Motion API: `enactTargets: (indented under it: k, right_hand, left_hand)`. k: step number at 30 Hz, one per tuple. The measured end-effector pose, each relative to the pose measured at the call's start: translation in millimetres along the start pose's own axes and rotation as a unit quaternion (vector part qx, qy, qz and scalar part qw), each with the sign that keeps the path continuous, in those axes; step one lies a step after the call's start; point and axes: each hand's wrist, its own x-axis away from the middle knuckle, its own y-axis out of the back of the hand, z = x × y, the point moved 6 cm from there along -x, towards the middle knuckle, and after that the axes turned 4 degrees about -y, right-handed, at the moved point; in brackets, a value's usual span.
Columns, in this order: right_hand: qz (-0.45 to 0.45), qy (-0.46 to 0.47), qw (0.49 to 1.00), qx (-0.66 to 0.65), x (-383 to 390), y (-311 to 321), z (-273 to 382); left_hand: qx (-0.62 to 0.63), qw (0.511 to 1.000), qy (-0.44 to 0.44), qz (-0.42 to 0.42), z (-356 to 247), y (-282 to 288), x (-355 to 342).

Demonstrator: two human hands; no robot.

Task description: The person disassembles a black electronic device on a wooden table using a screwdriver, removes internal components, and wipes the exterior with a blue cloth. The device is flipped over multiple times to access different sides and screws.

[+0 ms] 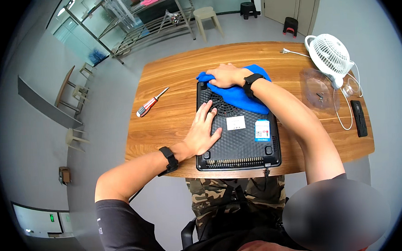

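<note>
A flat black appliance (240, 144) lies underside up near the table's front edge, perhaps an induction cooker. It shows a round fan grille, corner feet, a slotted vent, a white label and a blue-and-white sticker. My left hand (202, 133) rests flat on its left side, fingers spread beside the grille. At its far edge, my right hand (228, 76) is closed on a bunched part of a blue cloth (240, 98), which drapes over the far right corner and part of the grille. A short dark cord (266, 169) comes out at the near right edge.
On the wooden table (169, 127), a screwdriver (151, 103) lies to the left. At the right are a white fan (330, 55) with its cable and plug, a clear tray (309, 87) holding small screws, and a black elongated object (358, 118). Stools and a metal rack stand beyond.
</note>
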Motion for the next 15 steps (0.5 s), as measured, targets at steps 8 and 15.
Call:
enactTargets:
  k: [8, 15]
  right_hand:
    - [0.024, -0.055, 0.998, 0.03, -15, -8, -15]
    - [0.046, -0.086, 0.995, 0.004, 9, 2, -67]
  left_hand:
    - [-0.004, 1.0, -0.011, -0.001, -4, -1, -5]
    - [-0.005, 1.0, -0.004, -0.014, -1, -2, 0]
